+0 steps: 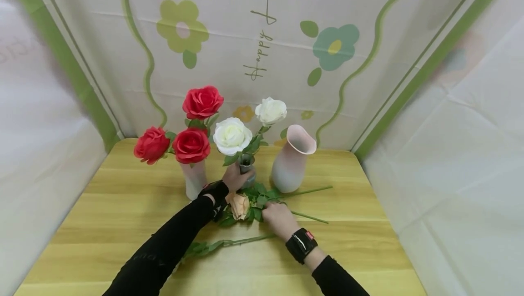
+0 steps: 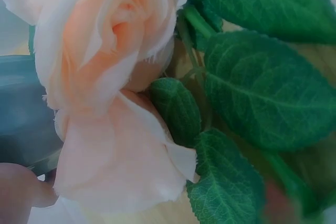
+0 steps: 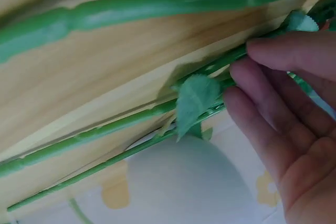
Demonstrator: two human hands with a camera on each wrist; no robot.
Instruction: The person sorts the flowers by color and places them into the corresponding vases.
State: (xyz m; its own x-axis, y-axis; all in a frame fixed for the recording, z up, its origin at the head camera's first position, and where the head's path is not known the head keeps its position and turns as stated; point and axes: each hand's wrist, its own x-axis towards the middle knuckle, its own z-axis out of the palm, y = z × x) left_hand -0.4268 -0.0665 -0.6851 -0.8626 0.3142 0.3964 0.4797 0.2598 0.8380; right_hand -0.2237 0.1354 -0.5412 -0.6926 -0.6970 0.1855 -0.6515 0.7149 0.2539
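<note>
My left hand grips the neck of a small grey vase holding two white roses. Just in front of it lies a peach rose among green leaves, its petals filling much of the left wrist view. My right hand pinches a green stem near the leaves, between thumb and fingertips. Two stems run rightward from there along the table; which bloom each belongs to is hard to tell. Another leafy stem lies nearer the front, partly hidden by my left arm.
At the left, a pink-and-white vase holds three red roses. A larger pink-and-grey vase with a wavy rim stands right of the grey one. The wooden table is enclosed by printed cloth walls.
</note>
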